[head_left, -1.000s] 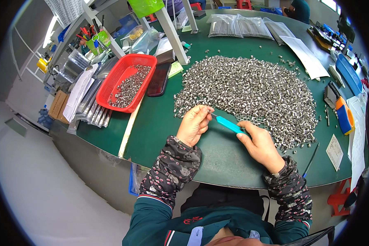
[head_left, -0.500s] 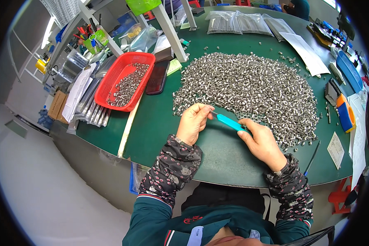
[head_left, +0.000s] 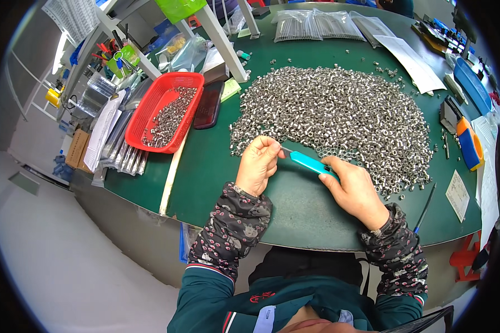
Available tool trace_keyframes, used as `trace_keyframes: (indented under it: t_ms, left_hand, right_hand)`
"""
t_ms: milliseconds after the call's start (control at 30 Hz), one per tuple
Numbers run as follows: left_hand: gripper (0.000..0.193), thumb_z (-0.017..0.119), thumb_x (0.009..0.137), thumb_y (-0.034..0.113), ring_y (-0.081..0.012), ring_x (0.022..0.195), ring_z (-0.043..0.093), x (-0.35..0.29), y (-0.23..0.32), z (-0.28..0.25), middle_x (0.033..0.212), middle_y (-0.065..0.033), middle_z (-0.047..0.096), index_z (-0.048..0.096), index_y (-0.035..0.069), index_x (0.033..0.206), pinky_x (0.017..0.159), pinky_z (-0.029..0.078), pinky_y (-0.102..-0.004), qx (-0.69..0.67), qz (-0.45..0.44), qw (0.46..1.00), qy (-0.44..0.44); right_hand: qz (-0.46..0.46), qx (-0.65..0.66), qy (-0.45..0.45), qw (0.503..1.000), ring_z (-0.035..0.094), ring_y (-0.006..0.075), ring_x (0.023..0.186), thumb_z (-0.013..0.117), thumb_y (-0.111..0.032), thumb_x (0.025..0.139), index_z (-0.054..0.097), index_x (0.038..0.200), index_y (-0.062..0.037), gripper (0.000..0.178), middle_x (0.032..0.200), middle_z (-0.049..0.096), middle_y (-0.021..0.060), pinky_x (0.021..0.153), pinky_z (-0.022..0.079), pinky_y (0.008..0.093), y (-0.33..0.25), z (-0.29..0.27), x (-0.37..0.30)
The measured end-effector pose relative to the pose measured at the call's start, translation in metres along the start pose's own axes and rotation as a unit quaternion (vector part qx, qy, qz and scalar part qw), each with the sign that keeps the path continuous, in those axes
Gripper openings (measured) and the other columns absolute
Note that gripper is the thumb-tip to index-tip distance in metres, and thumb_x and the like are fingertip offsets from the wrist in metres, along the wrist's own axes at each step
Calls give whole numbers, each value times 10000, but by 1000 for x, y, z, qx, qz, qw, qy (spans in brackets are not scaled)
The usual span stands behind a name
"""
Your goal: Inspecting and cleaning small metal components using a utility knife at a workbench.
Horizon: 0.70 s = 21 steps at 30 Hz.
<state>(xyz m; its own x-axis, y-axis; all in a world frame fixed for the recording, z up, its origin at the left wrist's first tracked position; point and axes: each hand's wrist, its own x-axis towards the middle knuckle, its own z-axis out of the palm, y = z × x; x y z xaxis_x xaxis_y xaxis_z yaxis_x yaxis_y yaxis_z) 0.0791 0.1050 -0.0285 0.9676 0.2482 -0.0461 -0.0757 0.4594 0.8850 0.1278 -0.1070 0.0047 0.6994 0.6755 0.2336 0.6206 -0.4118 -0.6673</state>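
Observation:
My right hand point(head_left: 354, 188) is closed round the rear of a turquoise-handled tool point(head_left: 311, 162), whose thin metal tip points left. My left hand point(head_left: 259, 164) is pinched shut at that tip, and the fingers cover whatever small piece they hold. Both hands are just above the green table at the near edge of a broad heap of small shiny metal rings point(head_left: 339, 111). The tool lies slantwise between the hands, its tip end higher in the picture than its rear.
Left of the heap, a red plastic basket point(head_left: 132, 129) holds more rings, with a dark phone point(head_left: 209, 105) beside it. Filled clear bags point(head_left: 298, 26) lie at the back. On the right are an orange-and-blue object point(head_left: 470, 145), a pen point(head_left: 425, 207) and a paper card point(head_left: 457, 195).
Both hands and the tool have shifted very slightly left in the picture, with the grip unchanged. The whole view has shifted a little too.

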Motion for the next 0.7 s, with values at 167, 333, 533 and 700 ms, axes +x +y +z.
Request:
trace_keyframes:
  t_ms: [167,333,533,700]
  left_hand:
    - [85,554,847,113,6,400,283,-1,1,2,699,-43,558,487,61,854,343,176,-150,0,2,1000,-9]
    - [76,560,840,94,8,401,299,-1,1,3,659,-39,559,496,53,836,345,182,-149,55,24,998,8]
    - [73,563,836,87,4,400,304,-1,0,1,654,-38,559,499,51,834,346,187,-150,56,21,998,5]
    - [61,549,844,82,-6,394,294,-1,-1,0,659,-42,547,498,51,828,343,190,-154,48,7,999,4]
  right_hand:
    - [-4,14,-2,1000,572,345,656,546,-207,803,527,952,-38,226,737,588,160,575,445,424,2,1,0]
    - [19,32,-22,999,574,341,656,546,-213,804,535,950,-37,229,741,592,159,578,447,424,2,-1,0]
    - [29,3,-16,999,578,331,654,551,-218,803,534,936,-35,227,734,593,157,578,450,423,-1,-2,-4]
    - [-7,-38,23,999,570,325,645,556,-204,798,517,886,-29,200,700,574,146,569,444,426,-2,1,-7]
